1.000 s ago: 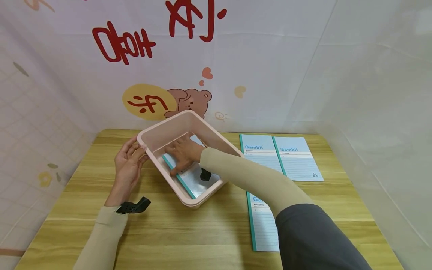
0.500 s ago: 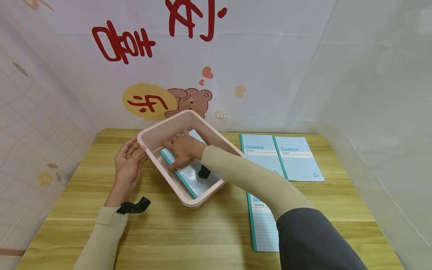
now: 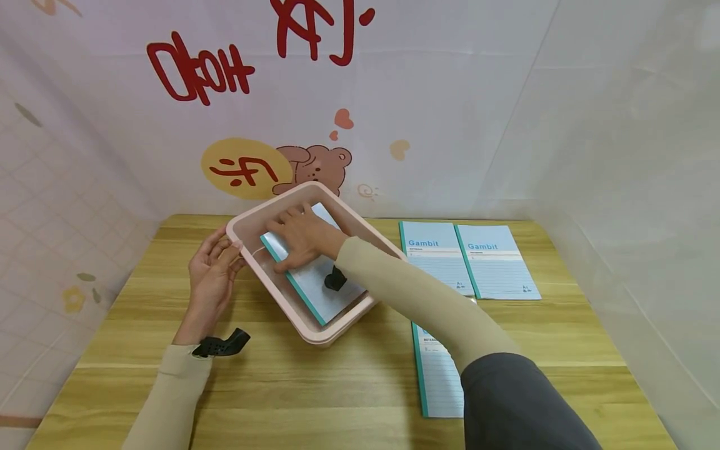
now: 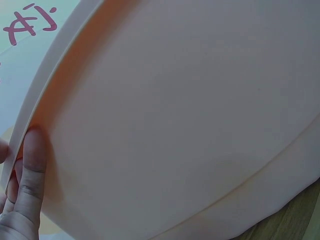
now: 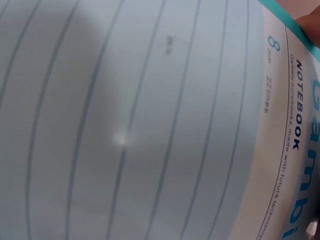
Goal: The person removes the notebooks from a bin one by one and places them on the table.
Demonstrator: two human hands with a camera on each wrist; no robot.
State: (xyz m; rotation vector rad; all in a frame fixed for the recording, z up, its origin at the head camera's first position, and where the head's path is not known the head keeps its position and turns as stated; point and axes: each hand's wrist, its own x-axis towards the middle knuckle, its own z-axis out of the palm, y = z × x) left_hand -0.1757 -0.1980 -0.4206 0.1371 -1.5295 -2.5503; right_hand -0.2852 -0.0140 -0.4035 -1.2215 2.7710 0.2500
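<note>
A pale pink plastic bin (image 3: 270, 291) stands at an angle on the wooden table. My left hand (image 3: 210, 275) grips its left rim, and in the left wrist view the thumb (image 4: 34, 150) presses on the outer wall. Inside the bin, my right hand (image 3: 300, 236) spreads across a light blue notebook (image 3: 320, 305) with a teal spine, holding it by its edges. In the right wrist view the lined cover of this notebook (image 5: 150, 125) fills the picture, with a fingertip (image 5: 312, 25) at the spine edge. Whether more notebooks lie beneath cannot be seen.
Two matching notebooks lie side by side at the back right, a left one (image 3: 435, 253) and a right one (image 3: 497, 262). Another notebook (image 3: 440, 384) lies nearer, partly under the right forearm. A printed white backdrop (image 3: 450, 112) rises behind the table (image 3: 315, 400).
My right hand has raised the notebook within the bin and shifted it slightly left and back. The left hand keeps its grip on the rim, and the bin has stayed in place.
</note>
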